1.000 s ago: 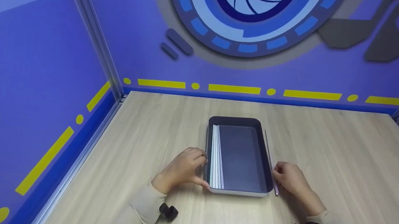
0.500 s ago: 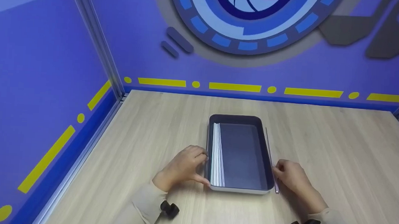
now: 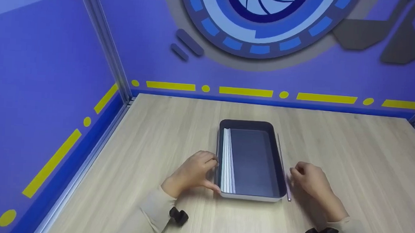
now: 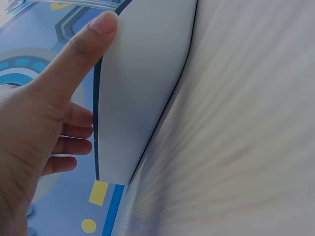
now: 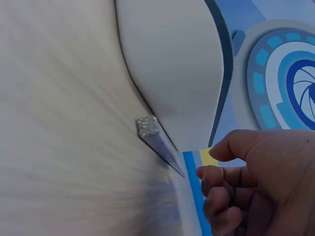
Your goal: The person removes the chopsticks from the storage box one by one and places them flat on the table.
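A dark rectangular tray (image 3: 253, 197) with a pale outer wall stands on the table. Several slim pale chopsticks (image 3: 228, 168) lie lengthwise along its left inner side, fanned slightly at the near end. My left hand (image 3: 196, 170) touches the tray's near left corner with an outstretched thumb (image 4: 81, 46), its fingers at the left wall. Outside the right wall a thin purplish chopstick (image 3: 289, 191) lies on the table; the right wrist view shows its glittery squarish end (image 5: 147, 127). Just right of it, my right hand (image 3: 310, 178) has loosely curled fingers and holds nothing.
The wooden table (image 3: 170, 128) runs back to a printed blue wall (image 3: 149, 59). A metal post (image 3: 105, 42) rises at the back left corner. Black wrist cameras (image 3: 178, 216) sit on both sleeves.
My right hand has let go of the chopstick beside the tray and moved slightly right, away from it. The left hand stays at the tray's corner; the view has shifted a little.
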Tool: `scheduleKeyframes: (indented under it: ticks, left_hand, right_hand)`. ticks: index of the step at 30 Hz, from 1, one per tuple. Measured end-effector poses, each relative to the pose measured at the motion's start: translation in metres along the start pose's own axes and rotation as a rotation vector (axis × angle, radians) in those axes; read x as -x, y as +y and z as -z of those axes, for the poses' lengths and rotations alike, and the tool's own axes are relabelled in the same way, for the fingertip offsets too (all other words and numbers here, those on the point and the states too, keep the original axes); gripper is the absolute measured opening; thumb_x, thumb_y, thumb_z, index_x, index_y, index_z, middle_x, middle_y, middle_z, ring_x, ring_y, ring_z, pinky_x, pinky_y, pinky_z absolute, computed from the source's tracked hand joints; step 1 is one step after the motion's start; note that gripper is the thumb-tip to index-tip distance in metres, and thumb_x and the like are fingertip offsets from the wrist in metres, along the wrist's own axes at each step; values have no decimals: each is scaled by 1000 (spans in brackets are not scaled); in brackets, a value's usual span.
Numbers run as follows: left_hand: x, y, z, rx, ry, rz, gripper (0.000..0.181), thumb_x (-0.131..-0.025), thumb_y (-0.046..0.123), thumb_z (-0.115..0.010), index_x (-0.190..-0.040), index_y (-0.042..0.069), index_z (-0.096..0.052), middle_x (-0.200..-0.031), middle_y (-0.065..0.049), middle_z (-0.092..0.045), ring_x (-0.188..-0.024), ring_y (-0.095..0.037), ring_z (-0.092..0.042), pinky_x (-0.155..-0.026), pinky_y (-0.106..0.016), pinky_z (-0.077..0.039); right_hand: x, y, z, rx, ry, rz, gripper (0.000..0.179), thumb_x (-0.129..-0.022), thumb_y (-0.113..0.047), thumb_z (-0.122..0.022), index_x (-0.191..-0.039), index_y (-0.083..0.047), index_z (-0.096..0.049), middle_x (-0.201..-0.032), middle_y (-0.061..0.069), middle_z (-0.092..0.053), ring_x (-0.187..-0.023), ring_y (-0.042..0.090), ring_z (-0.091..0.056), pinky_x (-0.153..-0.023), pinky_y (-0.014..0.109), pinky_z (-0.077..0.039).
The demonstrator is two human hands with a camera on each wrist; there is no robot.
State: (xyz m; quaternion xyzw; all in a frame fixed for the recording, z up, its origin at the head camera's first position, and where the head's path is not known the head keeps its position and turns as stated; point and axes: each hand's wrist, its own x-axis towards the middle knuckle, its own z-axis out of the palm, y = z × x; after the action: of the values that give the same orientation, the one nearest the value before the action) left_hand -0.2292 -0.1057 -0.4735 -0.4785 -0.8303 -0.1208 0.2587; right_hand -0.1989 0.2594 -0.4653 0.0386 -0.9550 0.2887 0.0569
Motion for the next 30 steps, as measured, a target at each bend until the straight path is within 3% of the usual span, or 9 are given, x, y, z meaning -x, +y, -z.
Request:
scheduleKeyframes:
  ticks: [4, 11, 21, 30]
  left_hand:
    - [-2, 0, -1, 0, -6, 1, 72, -52, 69, -75, -87, 7, -64, -99, -4, -66, -94, -18, -62, -91, -28, -50]
    - [-1, 0, 0, 10, -20, 11, 72, -52, 68, -76, -88, 7, -64, -100, -4, -66, -95, -19, -62, -92, -29, -50]
    - [0, -1, 0, -27, 5, -8, 71, -52, 70, -74, -86, 8, -62, -97, -3, -65, -94, -18, -60, -95, -30, -47]
    - [-2, 1, 2, -16, -10, -1, 72, -52, 70, -74, -86, 9, -62, -96, -2, -64, -93, -18, -60, -95, -30, -47]
  right_hand:
    - [0, -7, 7, -12, 65, -1, 19, -90, -14, -58, -72, -7, -61, -61, 0, -54, -59, 14, -46, -56, 26, -37]
    - [-3, -27, 11, -71, 68, -12, 23, -95, -18, -56, -74, -7, -58, -58, -2, -54, -55, 10, -46, -52, 22, -35]
    - [-11, -53, -6, -75, 77, 93, 18, -90, -12, -61, -73, -8, -60, -62, -3, -54, -56, 8, -45, -54, 21, -37]
    - [-16, -67, -23, -103, 62, 129, 17, -87, -9, -63, -71, -7, -59, -63, -2, -51, -58, 10, -43, -56, 23, -36]
